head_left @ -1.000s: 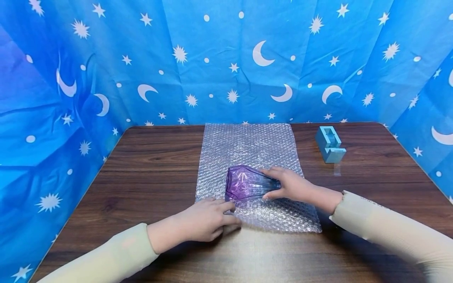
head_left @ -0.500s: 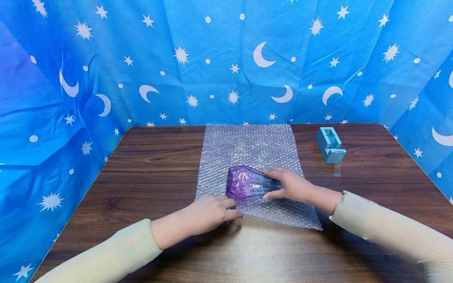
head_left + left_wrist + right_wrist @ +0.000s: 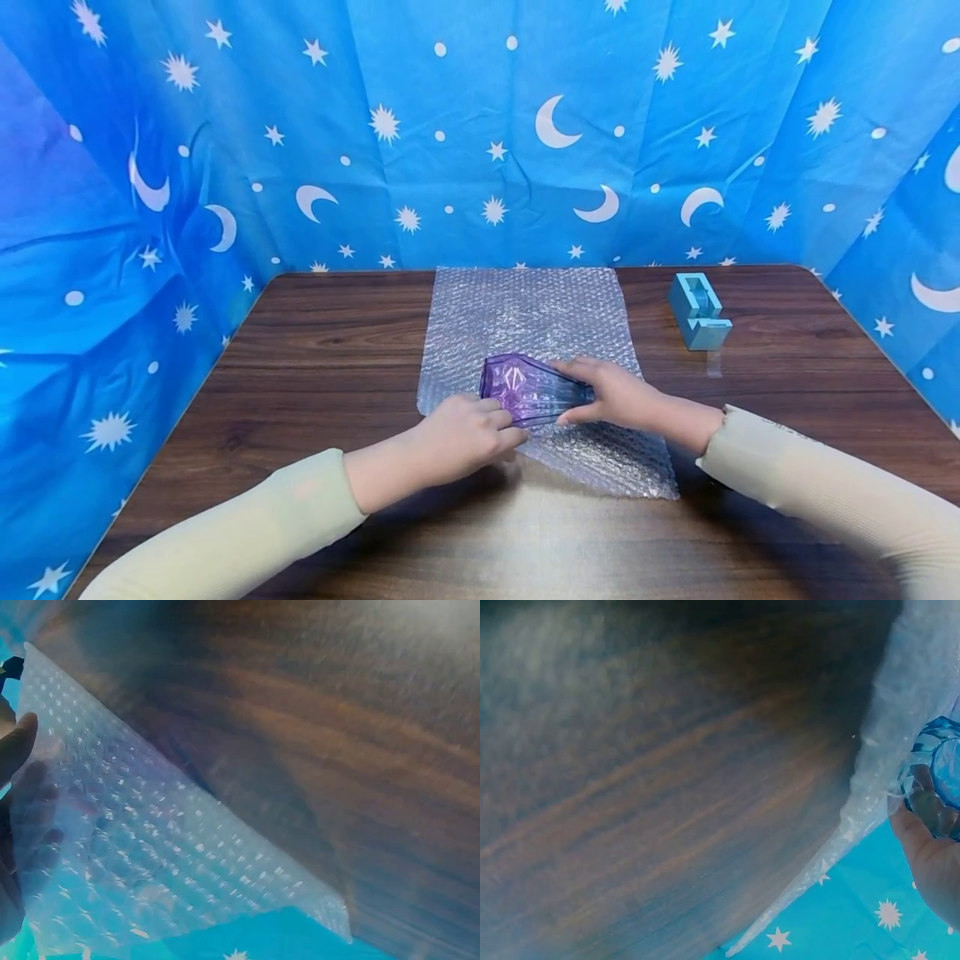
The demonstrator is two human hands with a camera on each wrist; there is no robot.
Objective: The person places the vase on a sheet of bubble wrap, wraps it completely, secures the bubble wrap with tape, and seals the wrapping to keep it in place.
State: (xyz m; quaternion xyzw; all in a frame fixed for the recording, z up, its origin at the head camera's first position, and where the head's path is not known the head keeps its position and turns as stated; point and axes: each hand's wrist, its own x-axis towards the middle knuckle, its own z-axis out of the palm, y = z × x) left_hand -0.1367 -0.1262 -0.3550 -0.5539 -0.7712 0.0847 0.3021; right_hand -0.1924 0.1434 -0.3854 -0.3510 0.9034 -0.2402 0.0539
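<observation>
Pinching bubble wrap [image 3: 528, 312], left hand [image 3: 463, 435], right hand [image 3: 618, 395] curved round vase [image 3: 528, 392]

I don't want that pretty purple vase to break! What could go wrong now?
The vase lies on its side, so it might roll if the right hand loosens its grip. The left hand holds the near edge of the bubble wrap that the vase lies on; a hard tug could shift it.

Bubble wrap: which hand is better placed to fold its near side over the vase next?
Probably the left hand: it pinches the bubble wrap on its near side, while the right hand is occupied, holding the vase by its narrow end.
</observation>
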